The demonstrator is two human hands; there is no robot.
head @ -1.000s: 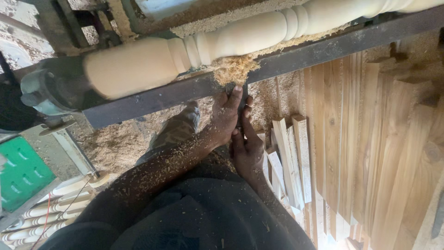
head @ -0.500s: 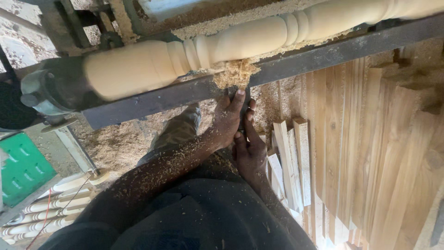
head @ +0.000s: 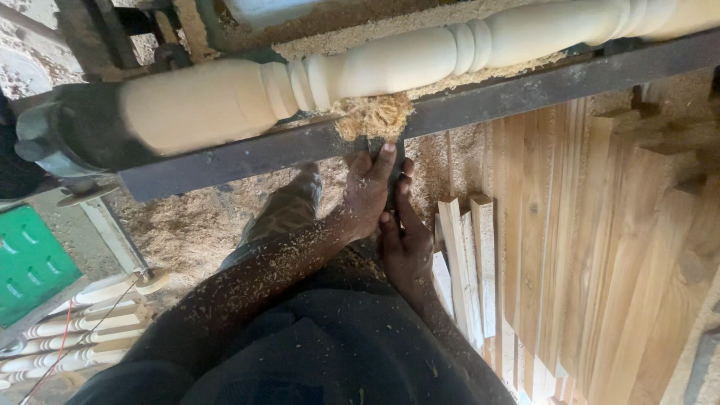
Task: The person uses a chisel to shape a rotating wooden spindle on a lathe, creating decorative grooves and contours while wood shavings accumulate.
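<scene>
At far left a green plastic crate (head: pixel 26 262) sits above a row of pale turned wooden spindles (head: pixel 82 319) on the floor. The long cream turned wooden baluster (head: pixel 360 71) lies across the dark steel tool rest bar (head: pixel 247 157). Your left hand (head: pixel 367 195) and right hand (head: pixel 405 247) close their grip around a dark metal chisel (head: pixel 391 176), which meets a clump of tan wood shavings (head: pixel 375 116). Pale wooden planks (head: pixel 592 247) stand to the right.

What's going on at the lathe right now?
A person holds a dark turning tool with both hands, left hand near the front and right hand behind it, braced on the metal rest bar. Its tip meets the pale turned spindle, where a clump of shavings piles up. Sawdust coats the left forearm.
</scene>
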